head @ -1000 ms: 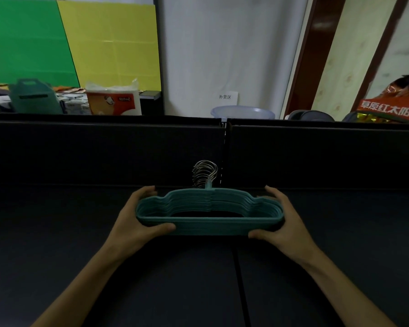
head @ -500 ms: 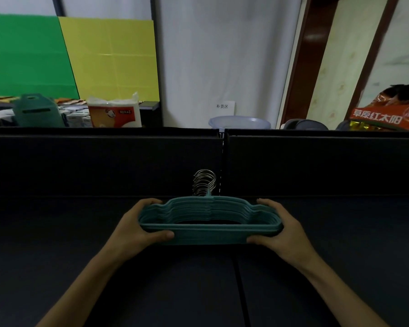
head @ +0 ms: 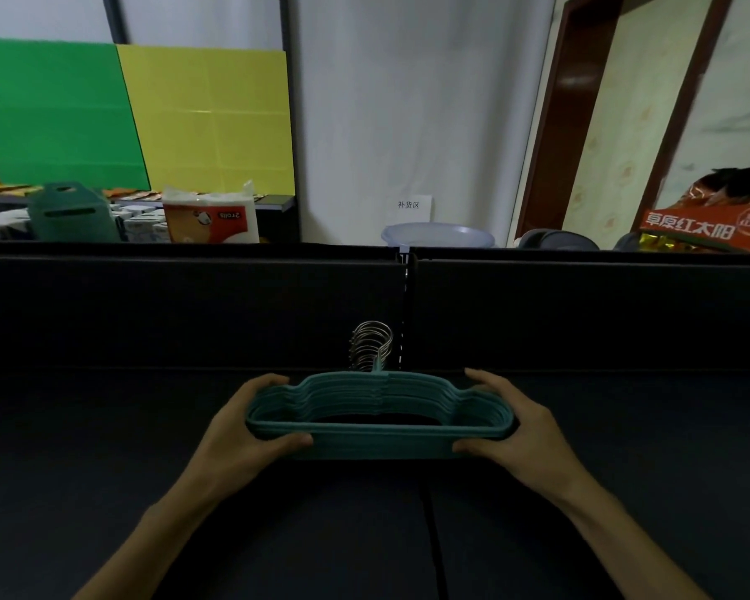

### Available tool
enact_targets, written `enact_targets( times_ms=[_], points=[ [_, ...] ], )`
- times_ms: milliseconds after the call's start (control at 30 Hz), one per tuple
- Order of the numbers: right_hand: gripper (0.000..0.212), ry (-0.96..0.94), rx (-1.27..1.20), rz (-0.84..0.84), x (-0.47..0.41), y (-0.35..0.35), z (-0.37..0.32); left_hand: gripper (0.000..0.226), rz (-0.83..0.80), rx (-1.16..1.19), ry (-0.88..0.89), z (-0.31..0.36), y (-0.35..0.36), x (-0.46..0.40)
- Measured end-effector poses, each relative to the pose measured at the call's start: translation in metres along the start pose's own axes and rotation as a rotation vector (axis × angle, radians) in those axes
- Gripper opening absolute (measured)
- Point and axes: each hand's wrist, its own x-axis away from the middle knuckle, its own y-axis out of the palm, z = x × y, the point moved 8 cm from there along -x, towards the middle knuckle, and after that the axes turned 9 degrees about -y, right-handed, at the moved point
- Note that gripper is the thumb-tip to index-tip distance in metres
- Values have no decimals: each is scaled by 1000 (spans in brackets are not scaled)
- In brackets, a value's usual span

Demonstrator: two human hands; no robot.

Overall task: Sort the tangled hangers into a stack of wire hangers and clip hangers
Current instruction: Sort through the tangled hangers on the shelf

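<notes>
Flat black tabletop [head: 105,491], dark seam down its middle. Just above, stack of teal flocked hangers [head: 379,420] w/ silver wire hooks [head: 371,346], held level over centre of tabletop, hooks pointing away toward black divider panel [head: 183,309]. Left hand [head: 239,430] gripping stack's left end: thumb curled onto near bar, fingers wrapped over far edge. Right hand [head: 514,426] gripping right end the same way. Behind divider, left of stack: white tissue pack w/ orange print [head: 211,218], teal plastic holder [head: 70,214], green & yellow boards [head: 131,119]. Behind, right of stack: pale plastic basin [head: 438,236], orange carton [head: 706,227].
</notes>
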Motion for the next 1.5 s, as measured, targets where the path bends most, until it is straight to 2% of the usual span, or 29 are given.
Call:
enact_targets(
  times_ms=[100,167,233,333,400,500,667,1033,1200,1367,1500],
  points=[
    [85,-29,61,-79,-4,-2,-10,80,-42,-91,11,7,-12,-4],
    [64,-68,110,-104,-13,-8,-23,67,-106,-157,57,23,-17,-11],
    [44,-95,152,-171,-28,-8,-34,43,-211,-285,123,42,-11,-19],
    [36,-116,409,-452,-52,10,-33,34,-403,-547,168,49,11,-35],
    [36,-71,592,-620,-63,22,-21,31,-521,-734,125,38,25,-45],
    [31,-9,729,-728,-70,28,-13,32,-565,-895,23,27,28,-56],
    [32,-37,836,-737,-73,28,-10,34,-564,-967,26,32,30,-65],
    [34,-54,858,-766,-76,34,-6,36,-581,-1012,7,29,29,-64],
    [26,-95,851,-793,-78,36,-3,34,-582,-1070,22,32,33,-69],
    [35,-75,814,-777,-77,36,7,35,-611,-1080,-12,31,34,-64],
    [33,-65,809,-805,-74,41,12,35,-649,-1095,19,25,39,-59]
  ],
)
